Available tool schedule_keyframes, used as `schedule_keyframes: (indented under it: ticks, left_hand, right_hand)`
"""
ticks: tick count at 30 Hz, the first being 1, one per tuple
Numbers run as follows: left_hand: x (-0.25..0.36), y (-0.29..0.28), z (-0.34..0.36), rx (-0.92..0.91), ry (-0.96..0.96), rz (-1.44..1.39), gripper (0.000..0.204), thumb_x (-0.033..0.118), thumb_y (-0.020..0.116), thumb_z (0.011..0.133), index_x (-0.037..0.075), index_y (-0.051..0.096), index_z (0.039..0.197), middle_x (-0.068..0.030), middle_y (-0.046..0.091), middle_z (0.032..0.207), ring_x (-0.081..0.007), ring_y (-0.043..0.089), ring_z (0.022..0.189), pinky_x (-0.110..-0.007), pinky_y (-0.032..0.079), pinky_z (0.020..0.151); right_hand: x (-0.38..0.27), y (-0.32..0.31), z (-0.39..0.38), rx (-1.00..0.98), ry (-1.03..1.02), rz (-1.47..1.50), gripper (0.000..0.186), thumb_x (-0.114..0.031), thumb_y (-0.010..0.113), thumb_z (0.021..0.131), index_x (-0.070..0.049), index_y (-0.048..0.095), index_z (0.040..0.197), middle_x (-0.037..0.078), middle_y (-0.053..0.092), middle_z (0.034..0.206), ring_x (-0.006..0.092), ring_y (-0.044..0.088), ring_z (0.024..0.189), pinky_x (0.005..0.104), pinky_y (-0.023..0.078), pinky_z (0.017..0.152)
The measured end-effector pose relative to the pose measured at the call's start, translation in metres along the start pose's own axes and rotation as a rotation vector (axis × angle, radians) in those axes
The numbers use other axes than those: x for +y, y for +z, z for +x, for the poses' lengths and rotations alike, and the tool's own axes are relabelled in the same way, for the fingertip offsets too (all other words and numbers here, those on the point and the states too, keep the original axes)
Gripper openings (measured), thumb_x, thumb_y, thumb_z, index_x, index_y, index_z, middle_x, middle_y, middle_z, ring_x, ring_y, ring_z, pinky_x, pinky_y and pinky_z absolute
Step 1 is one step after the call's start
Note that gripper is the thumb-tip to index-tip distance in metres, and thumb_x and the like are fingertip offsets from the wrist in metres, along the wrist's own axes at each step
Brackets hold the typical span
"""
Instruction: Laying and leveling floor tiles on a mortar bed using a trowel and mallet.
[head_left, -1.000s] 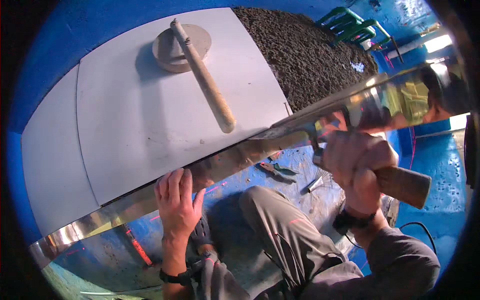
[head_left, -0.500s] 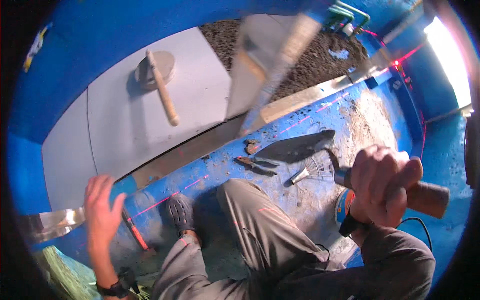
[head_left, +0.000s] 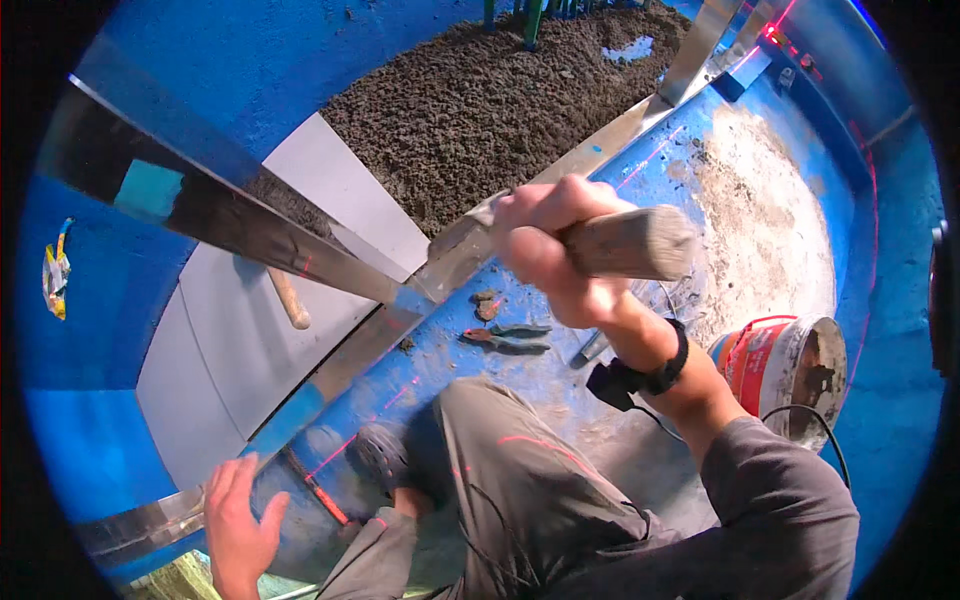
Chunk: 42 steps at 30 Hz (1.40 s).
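Head view, looking down at a blue work area: at 2 o'clock from centre, the right hand [head_left: 555, 240] has its fingers clamped around a wooden-handled tool [head_left: 640, 245]; the thick grip points toward 3 o'clock, and the working end cannot be made out clearly. Between 7 and 8 o'clock, the left hand [head_left: 240, 530] appears empty, fingers straight, thumb spread apart, near the lower end of a shiny metal strip [head_left: 145, 525]; whether they touch is unclear. A dark bed of coarse granular material [head_left: 490, 110] fills 12 o'clock, beside pale slabs [head_left: 215, 370] toward 9. A long reflective bar [head_left: 225, 205] slants across them from 10 o'clock. Pliers [head_left: 505, 338] lie just below centre; a bucket [head_left: 770, 370] sits near 4 o'clock. The step in hand seems to be handling the tool near the bed's edge; the next move calls for a firm grip and clearance from the bar.
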<state>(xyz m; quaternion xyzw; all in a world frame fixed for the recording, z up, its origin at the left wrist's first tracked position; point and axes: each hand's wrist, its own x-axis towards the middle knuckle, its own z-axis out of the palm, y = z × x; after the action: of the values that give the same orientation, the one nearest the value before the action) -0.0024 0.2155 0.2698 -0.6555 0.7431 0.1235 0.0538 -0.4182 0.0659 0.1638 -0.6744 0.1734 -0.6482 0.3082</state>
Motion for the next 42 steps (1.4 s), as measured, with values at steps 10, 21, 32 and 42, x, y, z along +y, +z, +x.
schedule_keyframes:
  ticks: [10,21,32,42]
  left_hand:
    - [0.012,0.020,-0.008,-0.050,-0.063,0.019,0.064,0.013,0.079,0.078,-0.007,0.059,0.135,-0.0252,0.061,0.125,-0.0468,0.056,0.118,-0.051,0.044,0.106]
    - [-0.005,0.026,-0.014,-0.120,-0.120,-0.108,0.065,0.015,0.079,0.079,-0.007,0.058,0.137,-0.0274,0.060,0.134,-0.0470,0.055,0.126,-0.049,0.042,0.111]
    - [-0.004,0.026,-0.015,-0.074,-0.160,-0.094,0.066,0.015,0.079,0.079,-0.008,0.057,0.137,-0.0271,0.061,0.132,-0.0461,0.056,0.125,-0.048,0.042,0.111]
    - [-0.002,0.024,-0.009,-0.043,-0.076,-0.081,0.062,0.017,0.080,0.080,-0.008,0.059,0.133,-0.0254,0.063,0.125,-0.0449,0.059,0.118,-0.047,0.047,0.103]
  right_hand:
    - [0.040,0.034,-0.001,0.180,0.068,-0.013,0.026,0.000,0.076,0.081,-0.006,0.053,0.070,0.006,0.056,0.057,0.0173,0.053,0.046,0.0337,0.041,0.046]
    - [0.046,0.048,0.003,0.092,0.097,-0.072,0.029,-0.004,0.077,0.083,-0.008,0.052,0.069,0.003,0.052,0.055,0.0150,0.053,0.046,0.0329,0.040,0.047]
    - [0.049,0.049,0.007,0.041,0.060,-0.106,0.026,-0.007,0.077,0.083,-0.007,0.055,0.069,0.004,0.056,0.057,0.0168,0.057,0.049,0.0334,0.043,0.050]
    - [0.052,0.044,0.007,0.075,0.124,-0.016,0.020,-0.006,0.077,0.082,-0.006,0.059,0.072,0.005,0.059,0.060,0.0171,0.060,0.052,0.0325,0.047,0.052]
